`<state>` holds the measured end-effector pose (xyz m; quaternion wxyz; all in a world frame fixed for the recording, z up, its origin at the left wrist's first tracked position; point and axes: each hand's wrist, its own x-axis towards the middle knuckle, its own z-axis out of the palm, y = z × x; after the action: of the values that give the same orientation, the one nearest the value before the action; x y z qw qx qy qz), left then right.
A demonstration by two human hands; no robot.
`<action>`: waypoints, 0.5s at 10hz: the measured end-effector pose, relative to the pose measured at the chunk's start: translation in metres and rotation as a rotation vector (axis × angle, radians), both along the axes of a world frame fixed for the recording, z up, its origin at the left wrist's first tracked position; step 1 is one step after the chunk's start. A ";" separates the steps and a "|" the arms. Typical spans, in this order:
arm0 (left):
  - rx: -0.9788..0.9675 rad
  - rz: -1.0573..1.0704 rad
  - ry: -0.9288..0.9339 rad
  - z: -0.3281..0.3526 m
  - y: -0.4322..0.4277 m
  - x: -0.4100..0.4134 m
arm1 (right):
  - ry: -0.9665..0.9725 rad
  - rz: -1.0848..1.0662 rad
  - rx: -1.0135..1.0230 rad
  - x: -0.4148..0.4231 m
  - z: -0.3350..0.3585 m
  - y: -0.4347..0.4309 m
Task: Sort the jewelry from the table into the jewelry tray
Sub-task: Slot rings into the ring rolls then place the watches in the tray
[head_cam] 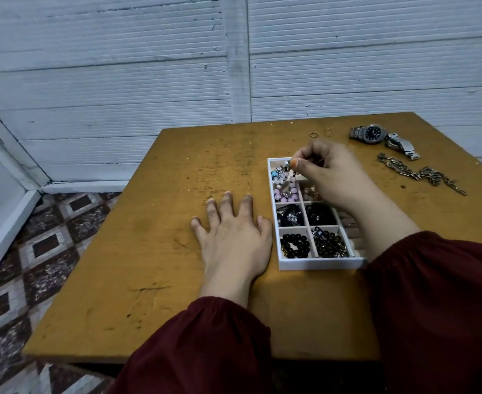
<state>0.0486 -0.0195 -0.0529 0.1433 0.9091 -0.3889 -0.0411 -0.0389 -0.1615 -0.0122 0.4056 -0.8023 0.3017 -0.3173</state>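
Observation:
A white jewelry tray (319, 263) with several compartments stands on the wooden table (160, 228). Its cells hold pink and blue beads, black pieces and dark bead bracelets (294, 245). My right hand (331, 169) hovers over the tray's far end and pinches a small beaded piece (291, 164) between thumb and fingertips above the top-left cell. My left hand (231, 231) lies flat on the table just left of the tray, fingers spread. On the table at the far right lie two watches (372, 134), a silver chain (422, 174) and small gold rings (314, 135).
The table's far edge runs close to a white ribbed wall (234, 66). A patterned tile floor (35, 237) shows to the left, below the table's left edge. My dark red sleeves (433, 308) cover the near part of the table and the tray's right side.

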 end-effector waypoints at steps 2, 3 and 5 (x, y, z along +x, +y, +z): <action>-0.001 0.002 -0.008 -0.002 0.000 0.001 | 0.096 -0.039 -0.016 -0.001 0.000 0.001; -0.006 0.001 -0.015 -0.002 0.000 0.001 | 0.136 -0.060 -0.026 -0.003 0.000 0.001; -0.016 0.004 -0.018 -0.003 -0.001 0.001 | 0.214 -0.087 -0.035 -0.005 0.000 0.003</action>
<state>0.0495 -0.0201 -0.0560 0.1471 0.9091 -0.3887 -0.0294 -0.0441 -0.1586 -0.0119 0.3429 -0.8247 0.3722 -0.2525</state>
